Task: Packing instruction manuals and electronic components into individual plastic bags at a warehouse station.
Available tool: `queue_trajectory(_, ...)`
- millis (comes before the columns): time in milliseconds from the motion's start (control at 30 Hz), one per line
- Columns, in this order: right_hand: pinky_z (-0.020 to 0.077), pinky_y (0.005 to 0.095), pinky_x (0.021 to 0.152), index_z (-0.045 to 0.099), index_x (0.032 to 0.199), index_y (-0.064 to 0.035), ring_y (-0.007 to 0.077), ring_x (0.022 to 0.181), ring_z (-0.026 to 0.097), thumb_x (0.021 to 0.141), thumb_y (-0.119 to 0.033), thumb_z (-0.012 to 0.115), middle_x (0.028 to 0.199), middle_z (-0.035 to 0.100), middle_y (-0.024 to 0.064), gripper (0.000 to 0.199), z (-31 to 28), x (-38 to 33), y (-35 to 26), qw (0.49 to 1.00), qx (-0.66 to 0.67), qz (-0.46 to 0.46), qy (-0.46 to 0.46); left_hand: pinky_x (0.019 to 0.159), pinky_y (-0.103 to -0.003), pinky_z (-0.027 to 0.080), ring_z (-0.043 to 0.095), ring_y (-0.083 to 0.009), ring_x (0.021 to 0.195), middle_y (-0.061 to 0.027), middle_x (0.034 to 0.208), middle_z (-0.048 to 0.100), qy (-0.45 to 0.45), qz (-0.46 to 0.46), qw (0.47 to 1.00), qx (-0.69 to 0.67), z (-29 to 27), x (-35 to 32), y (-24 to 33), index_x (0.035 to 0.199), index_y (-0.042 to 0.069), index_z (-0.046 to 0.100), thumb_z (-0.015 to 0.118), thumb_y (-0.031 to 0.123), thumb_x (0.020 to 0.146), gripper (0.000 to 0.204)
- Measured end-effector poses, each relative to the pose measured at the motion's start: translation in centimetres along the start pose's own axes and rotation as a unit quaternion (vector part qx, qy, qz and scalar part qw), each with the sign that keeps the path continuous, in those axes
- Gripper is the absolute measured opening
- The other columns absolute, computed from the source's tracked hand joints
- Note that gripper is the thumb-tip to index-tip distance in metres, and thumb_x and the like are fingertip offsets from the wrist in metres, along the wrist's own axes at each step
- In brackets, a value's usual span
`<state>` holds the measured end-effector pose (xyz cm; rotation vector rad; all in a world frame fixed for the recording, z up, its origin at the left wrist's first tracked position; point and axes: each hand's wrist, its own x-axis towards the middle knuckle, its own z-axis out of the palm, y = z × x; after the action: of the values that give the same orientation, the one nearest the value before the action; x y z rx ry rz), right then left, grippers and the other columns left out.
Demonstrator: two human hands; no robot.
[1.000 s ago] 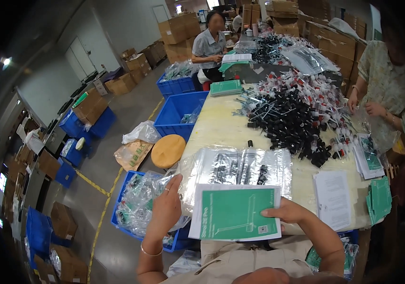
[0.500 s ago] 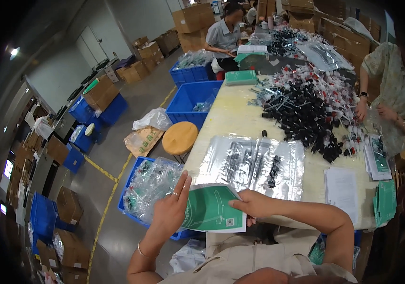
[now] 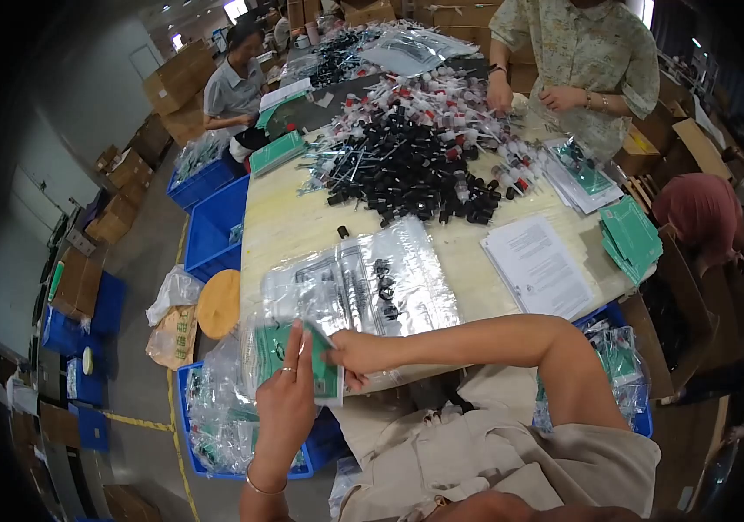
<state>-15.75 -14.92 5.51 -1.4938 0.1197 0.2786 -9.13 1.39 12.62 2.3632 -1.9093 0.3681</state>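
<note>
A green printed booklet [image 3: 273, 358] is at the table's near edge, with a clear plastic bag [image 3: 260, 324] around its left and upper part. My left hand [image 3: 285, 404] is in front of the bag, two fingers stretched upward against it; its thumb is hidden, and it appears to grip the bag. My right hand [image 3: 363, 355] pinches the booklet's right edge. Just beyond lies a stack of flat clear and silvery bags [image 3: 415, 270], with a few small black caps [image 3: 384, 283] on top.
A large heap of black-capped parts [image 3: 407, 174] covers the table's middle. White printed sheets [image 3: 535, 261] and green booklets [image 3: 631, 239] lie to the right. Blue bins of bagged items [image 3: 206, 418] flank the table. Co-workers sit far left and stand across [image 3: 576, 52].
My view has swung right, bringing the right table end into sight. The booklet now has a clear bag around it. My right hand still pinches its edge, closer to my left hand.
</note>
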Motion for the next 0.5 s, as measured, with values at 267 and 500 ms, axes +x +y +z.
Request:
queue_trajectory(267, 0.0492, 0.0301, 0.048, 0.056, 0.092, 0.0028, 0.0172, 0.058, 0.060, 0.089, -0.020, 0.051, 0.073, 0.059, 0.0107, 0.023, -3.5, 3.5, 5.5, 0.985, -0.102, -0.140, -0.017, 0.059, -0.030, 0.051, 0.063, -0.0247, 0.080, -0.0157, 0.139, 0.039, -0.001, 0.167, 0.984, -0.067, 0.7, 3.9, 5.5, 0.130, -0.001, 0.042, 0.055, 0.002, 0.072, 0.059)
queue_trajectory(500, 0.0532, 0.0291, 0.058, 0.057, 0.102, 0.0035, 0.0173, 0.069, 0.064, 0.089, -0.019, 0.052, 0.086, 0.062, 0.0118, 0.026, -6.4, 0.2, 3.5, 0.979, -0.049, -0.191, 0.061, 0.060, -0.037, 0.051, 0.062, -0.0316, 0.079, -0.0139, 0.141, 0.037, 0.059, 0.070, 0.987, -0.133, 6.9, 6.7, 1.9, 0.131, 0.004, 0.041, 0.051, -0.001, 0.074, 0.058)
